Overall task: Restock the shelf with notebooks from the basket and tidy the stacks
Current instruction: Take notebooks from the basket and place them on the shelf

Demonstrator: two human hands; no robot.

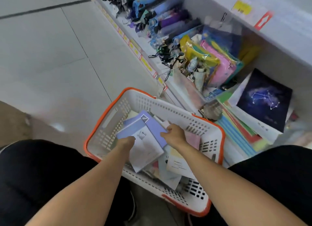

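- Both hands reach down into the basket point(128, 97): the left hand point(127, 141) grips the near-left edge of a lavender notebook point(152, 126), fingers curled over it, and the right hand point(173, 132) pinches the same notebook's right edge.
- That notebook lies nearly flat on top of the pile, its long axis running from about 8 o'clock to 2 o'clock, with one corner pointing toward the far wall of the basket.
- A white printed booklet point(146, 151) lies partly over it on the near side, its long axis running roughly 11 to 5 o'clock.
- More notebooks fill the basket loosely: a pink one point(193, 139) at 3 o'clock of the right hand, and a cream one point(177, 163) under the right forearm.
- White with an orange rim, the basket sits between the person's knees; its far rim points at about 1 o'clock toward the shelf point(182, 94).
- On the shelf, at 2 o'clock from the basket, a dark constellation-cover notebook point(265, 99) tops a white stack, tilted so its corners point off-square.
- Beside it lies a fanned stack of coloured folders point(239, 131), edges overhanging the shelf front.
- Bare floor tiles point(50, 48) lie open from 9 to 12 o'clock of the basket.
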